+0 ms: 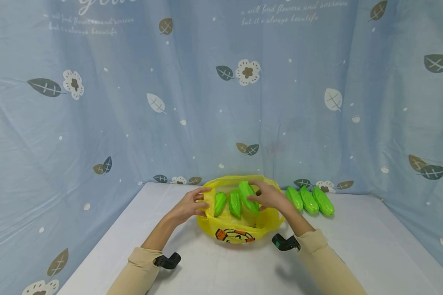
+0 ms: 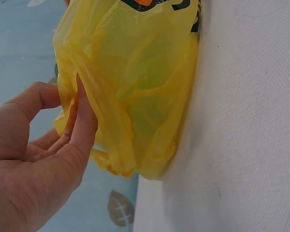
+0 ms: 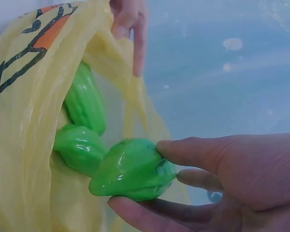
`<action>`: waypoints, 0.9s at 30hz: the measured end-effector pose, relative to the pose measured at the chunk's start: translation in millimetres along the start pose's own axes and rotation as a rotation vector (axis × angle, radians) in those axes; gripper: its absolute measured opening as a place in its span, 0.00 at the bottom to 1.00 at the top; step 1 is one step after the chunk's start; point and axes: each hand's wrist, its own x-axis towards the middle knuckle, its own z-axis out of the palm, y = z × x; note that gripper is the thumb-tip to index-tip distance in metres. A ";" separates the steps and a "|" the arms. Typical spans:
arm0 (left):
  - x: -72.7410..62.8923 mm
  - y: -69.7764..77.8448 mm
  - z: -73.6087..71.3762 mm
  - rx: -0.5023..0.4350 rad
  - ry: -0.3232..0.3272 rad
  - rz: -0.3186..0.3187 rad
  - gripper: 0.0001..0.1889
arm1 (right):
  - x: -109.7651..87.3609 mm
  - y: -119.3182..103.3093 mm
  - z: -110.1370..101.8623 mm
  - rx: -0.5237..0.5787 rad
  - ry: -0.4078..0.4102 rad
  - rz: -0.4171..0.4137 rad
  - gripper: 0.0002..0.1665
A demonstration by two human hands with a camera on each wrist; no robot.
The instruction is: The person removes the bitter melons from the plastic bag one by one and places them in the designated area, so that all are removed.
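Observation:
A yellow plastic bag [image 1: 221, 226] with a cartoon print stands open-mouthed on the table. At its left rim, my left hand [image 1: 193, 203] grips the thin plastic between thumb and fingers, as the left wrist view shows of the bag [image 2: 150, 92]. My right hand [image 1: 270, 196] holds a glossy green toy bitter melon [image 1: 247, 196] over the bag's mouth. Thumb and fingers pinch its rear end in the right wrist view, with the melon's pointed tip [image 3: 104, 186] facing the bag. Inside lie two more green toy bitter melons, one at left [image 1: 220, 203] and one in the middle [image 1: 235, 203].
Three similar green melons [image 1: 310, 200] lie side by side on the white table [image 1: 361, 246], right of the bag and behind my right forearm. A blue patterned curtain [image 1: 206, 123] rises behind and at both sides. Black wrist cameras [image 1: 167, 261] jut out from both sleeves.

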 end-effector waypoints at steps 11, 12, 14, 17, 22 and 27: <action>0.9 -1.0 -0.7 0.001 -0.006 0.007 0.35 | -16.5 4.1 -5.3 0.037 -0.001 -0.055 0.38; 1.0 -1.3 -0.8 0.001 -0.006 0.006 0.35 | -18.2 5.0 -5.7 0.046 -0.002 -0.061 0.38; 0.9 -1.3 -1.0 0.001 -0.005 0.006 0.35 | -21.5 7.0 -6.6 0.055 0.001 -0.063 0.38; 0.4 -0.9 -0.8 0.001 -0.003 0.002 0.35 | -27.0 9.4 -8.0 0.070 0.008 -0.059 0.38; 0.1 -0.4 0.1 0.002 0.000 -0.005 0.35 | -37.3 11.1 -13.9 0.079 0.015 -0.056 0.39; 0.8 -0.8 -0.7 0.007 -0.003 0.005 0.35 | -48.0 11.5 -22.3 0.068 0.012 -0.059 0.39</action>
